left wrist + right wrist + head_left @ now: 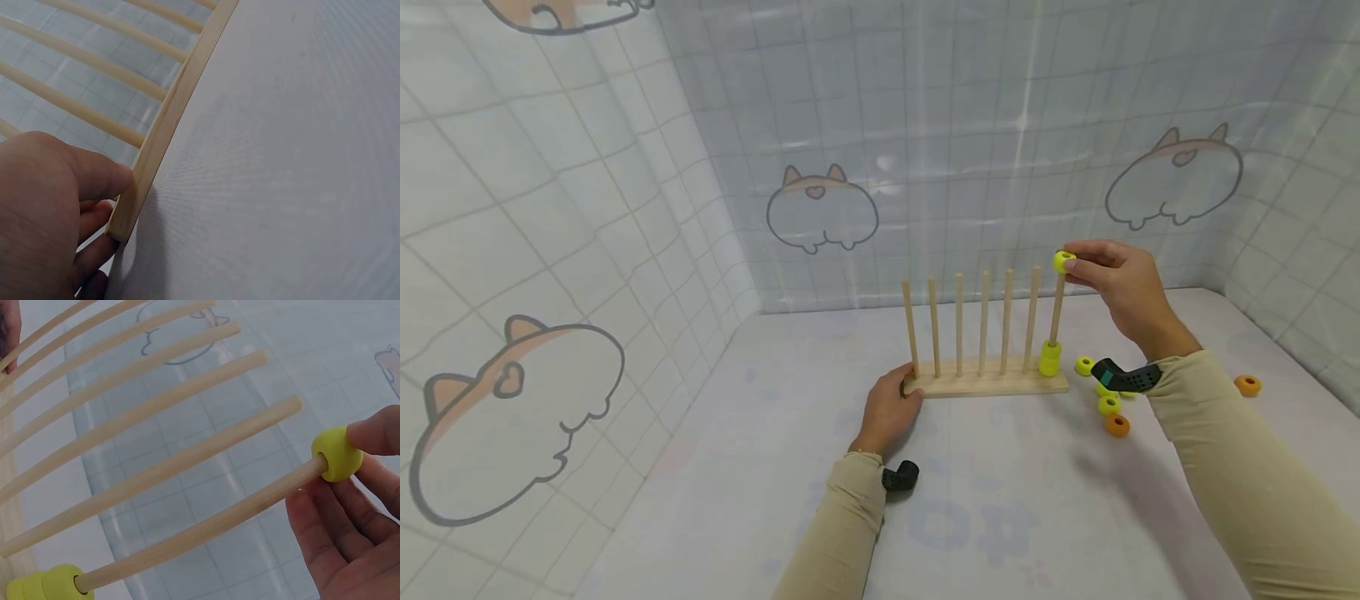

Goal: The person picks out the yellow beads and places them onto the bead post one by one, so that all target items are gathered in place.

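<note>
A wooden peg rack stands on the table, its flat base (985, 387) carrying a row of upright pegs. My left hand (891, 410) grips the left end of the base, the thumb on its front edge in the left wrist view. At the rack's other end my right hand (1126, 287) pinches a yellow bead (340, 456) between thumb and fingers. The tip of the rightmost peg (206, 532) sits in this bead's hole. Low on that same peg are stacked yellow beads (1050, 359), resting at the base. The other pegs are bare.
Right of the rack lie several loose yellow beads (1108, 405), partly hidden under my right wrist, and an orange bead (1117, 426). Another orange bead (1248, 385) lies farther right. A tiled-pattern curtain (955, 150) rises behind the table and at both sides.
</note>
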Available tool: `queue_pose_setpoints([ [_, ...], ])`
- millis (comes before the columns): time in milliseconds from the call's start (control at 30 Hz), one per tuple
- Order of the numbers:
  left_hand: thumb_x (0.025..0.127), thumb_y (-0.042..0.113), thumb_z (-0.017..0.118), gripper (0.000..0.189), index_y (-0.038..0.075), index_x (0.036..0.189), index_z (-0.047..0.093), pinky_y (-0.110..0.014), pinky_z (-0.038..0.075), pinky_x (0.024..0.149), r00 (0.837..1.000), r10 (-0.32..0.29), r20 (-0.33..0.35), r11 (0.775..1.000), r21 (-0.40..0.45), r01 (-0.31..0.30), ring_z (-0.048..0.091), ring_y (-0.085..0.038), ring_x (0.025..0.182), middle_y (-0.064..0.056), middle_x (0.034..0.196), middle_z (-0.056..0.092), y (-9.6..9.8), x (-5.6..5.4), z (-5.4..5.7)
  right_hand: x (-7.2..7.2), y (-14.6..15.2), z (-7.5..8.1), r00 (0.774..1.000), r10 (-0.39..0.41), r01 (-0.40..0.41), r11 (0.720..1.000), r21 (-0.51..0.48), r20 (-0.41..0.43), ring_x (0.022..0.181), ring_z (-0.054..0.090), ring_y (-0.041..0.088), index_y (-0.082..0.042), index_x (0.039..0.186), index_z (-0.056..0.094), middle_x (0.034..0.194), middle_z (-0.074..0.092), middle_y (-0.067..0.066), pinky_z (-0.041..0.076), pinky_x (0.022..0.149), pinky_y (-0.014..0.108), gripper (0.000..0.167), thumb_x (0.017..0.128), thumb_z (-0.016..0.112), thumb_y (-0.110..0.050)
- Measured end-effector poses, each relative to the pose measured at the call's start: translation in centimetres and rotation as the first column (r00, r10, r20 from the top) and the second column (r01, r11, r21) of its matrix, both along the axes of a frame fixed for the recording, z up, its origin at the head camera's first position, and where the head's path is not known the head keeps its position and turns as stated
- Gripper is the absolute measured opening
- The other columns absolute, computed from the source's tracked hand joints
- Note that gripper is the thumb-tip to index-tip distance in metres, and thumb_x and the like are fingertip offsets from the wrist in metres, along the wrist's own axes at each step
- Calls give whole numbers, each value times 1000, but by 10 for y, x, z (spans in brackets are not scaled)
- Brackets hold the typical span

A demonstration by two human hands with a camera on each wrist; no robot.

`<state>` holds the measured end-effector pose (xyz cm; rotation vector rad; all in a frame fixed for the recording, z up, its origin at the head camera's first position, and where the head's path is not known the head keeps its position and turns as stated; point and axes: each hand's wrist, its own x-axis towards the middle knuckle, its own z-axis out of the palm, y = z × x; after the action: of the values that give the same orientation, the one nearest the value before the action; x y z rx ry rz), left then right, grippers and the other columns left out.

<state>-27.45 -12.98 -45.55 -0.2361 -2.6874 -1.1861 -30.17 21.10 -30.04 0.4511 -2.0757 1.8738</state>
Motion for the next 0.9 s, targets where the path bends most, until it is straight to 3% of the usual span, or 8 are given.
queue_pose_setpoints([
  [333, 96, 15, 64, 51, 3, 144, 53, -41, 44, 107, 1000, -10, -7, 1000, 0, 10, 53, -28, 130, -14, 140, 58, 0, 1, 0, 0, 1, -1, 999, -31, 30, 997, 74, 10, 102, 64, 13, 5, 129, 61, 116, 64, 3, 52, 87, 16, 41, 97, 68, -21],
  [800, 96, 16, 64, 51, 5, 144, 54, -42, 42, 108, 1000, -7, -11, 1000, -14, 7, 52, -29, 131, -12, 139, 58, 0, 0, 0, 2, 2, 0, 999, -33, 34, 993, 109, -13, 109, 60, 14, 6, 131, 60, 126, 63, 12, 50, 90, 15, 42, 100, 63, -23],
  [900, 96, 17, 64, 51, 5, 144, 54, -42, 42, 109, 1000, -3, -3, 1000, -19, 2, 51, -29, 131, -12, 140, 58, -1, 0, -1, 1, 3, -1, 999, -31, 32, 995, 90, -12, 110, 61, 14, 6, 130, 60, 123, 65, 9, 51, 90, 16, 42, 100, 64, -22],
])
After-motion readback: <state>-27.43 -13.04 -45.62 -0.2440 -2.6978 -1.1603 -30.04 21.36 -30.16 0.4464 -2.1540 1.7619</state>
